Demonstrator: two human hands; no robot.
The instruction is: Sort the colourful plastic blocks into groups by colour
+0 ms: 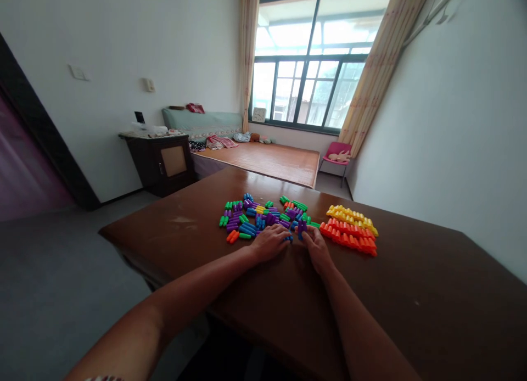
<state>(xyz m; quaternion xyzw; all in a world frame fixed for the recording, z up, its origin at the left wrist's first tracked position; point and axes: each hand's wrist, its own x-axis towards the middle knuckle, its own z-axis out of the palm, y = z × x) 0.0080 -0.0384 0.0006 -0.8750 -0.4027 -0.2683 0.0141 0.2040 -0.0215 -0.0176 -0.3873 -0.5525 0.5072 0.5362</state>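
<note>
My right hand (316,248) pinches a small purple-and-blue plastic building piece (302,228) upright between thumb and fingers. Close by on the left, my left hand (269,242) rests low over the table with its fingers curled on a blue plastic piece (289,239), partly hidden by them. Beyond both hands spreads a loose pile of peg-shaped purple pieces (233,224), along with blue, green and a few yellow and orange ones. Right of my right hand lie joined rows of orange pieces (348,237), with rows of yellow pieces (352,216) behind them.
Everything lies on a dark brown table (411,293) with angled corners. Past its far edge stands a bed (272,156) with a mat. A dark cabinet (164,164) is at the left, and a pink chair (338,153) stands by the right wall.
</note>
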